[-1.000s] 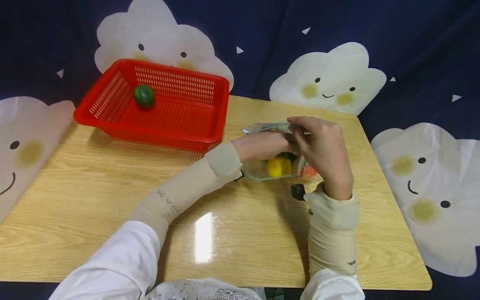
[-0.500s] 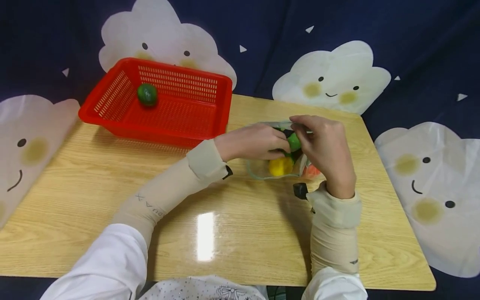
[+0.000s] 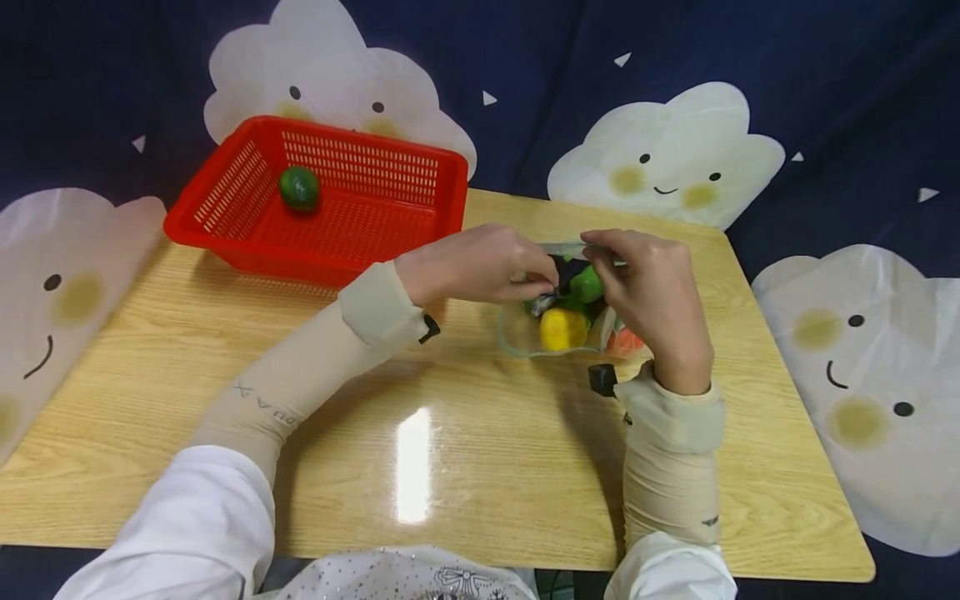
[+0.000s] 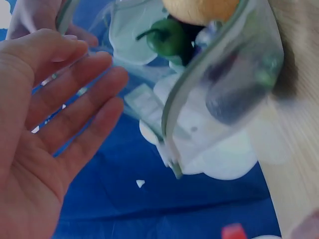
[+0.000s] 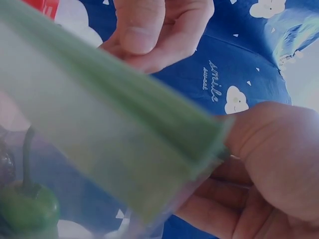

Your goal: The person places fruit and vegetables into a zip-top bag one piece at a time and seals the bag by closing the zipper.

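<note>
A clear zip bag [image 3: 517, 340] with a pale green rim stands on the table. Through its mouth I see a green pepper [image 3: 586, 285], a yellow fruit [image 3: 562, 329] and something dark beside them. A pinkish-red item [image 3: 624, 342] shows at the bag's right side, partly behind my right wrist. My right hand [image 3: 656, 300] pinches the bag's upper right corner between thumb and fingers. At the left of the mouth is my left hand [image 3: 487, 262]; in the left wrist view, its fingers [image 4: 82, 112] are loosely extended and hold nothing. A dark, rounded item [image 4: 237, 102] shows through the bag wall there.
A red plastic basket [image 3: 277, 262] sits at the back left with a dark green round fruit [image 3: 299, 188] inside. The wooden table [image 3: 487, 467] meets a dark blue cloth [image 3: 517, 50] printed with clouds behind it.
My left hand has drawn out of the bag toward the left, uncovering the green pepper and more of the yellow fruit. The right hand keeps its hold on the bag's corner.
</note>
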A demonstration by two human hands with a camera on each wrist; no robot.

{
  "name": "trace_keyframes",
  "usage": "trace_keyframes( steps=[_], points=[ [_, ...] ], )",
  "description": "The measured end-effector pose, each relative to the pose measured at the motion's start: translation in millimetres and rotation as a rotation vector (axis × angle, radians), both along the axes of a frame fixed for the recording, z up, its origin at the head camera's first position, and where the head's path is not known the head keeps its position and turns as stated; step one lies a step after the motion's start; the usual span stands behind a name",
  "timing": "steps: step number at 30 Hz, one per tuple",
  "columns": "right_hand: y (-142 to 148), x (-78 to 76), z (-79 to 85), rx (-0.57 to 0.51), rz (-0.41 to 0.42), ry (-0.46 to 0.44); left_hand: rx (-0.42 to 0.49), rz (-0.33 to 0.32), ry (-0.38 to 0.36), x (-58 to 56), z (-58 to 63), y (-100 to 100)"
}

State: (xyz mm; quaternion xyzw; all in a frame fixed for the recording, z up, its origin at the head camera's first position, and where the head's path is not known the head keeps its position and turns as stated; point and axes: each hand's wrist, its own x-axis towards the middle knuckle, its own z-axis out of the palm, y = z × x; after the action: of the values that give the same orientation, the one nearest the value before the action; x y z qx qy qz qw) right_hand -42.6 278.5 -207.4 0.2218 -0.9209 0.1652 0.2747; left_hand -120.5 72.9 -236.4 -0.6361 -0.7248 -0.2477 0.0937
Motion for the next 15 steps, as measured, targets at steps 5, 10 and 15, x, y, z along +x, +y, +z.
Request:
trace_keyframes(
  steps=[5,10,15],
  points=[
    [0,-0.7,-0.8,0.006,-0.002,-0.001,0.023,0.084,-0.035,-11.5,2.4,-17],
    [0,-0.5,-1.2,0.014,-0.007,-0.006,-0.006,0.167,-0.069,-24.6,4.9,-35],
    [0,0.3,-2.2,0.015,-0.007,-0.006,-0.06,0.267,-0.079,-38.7,3.2,-54]
  ],
)
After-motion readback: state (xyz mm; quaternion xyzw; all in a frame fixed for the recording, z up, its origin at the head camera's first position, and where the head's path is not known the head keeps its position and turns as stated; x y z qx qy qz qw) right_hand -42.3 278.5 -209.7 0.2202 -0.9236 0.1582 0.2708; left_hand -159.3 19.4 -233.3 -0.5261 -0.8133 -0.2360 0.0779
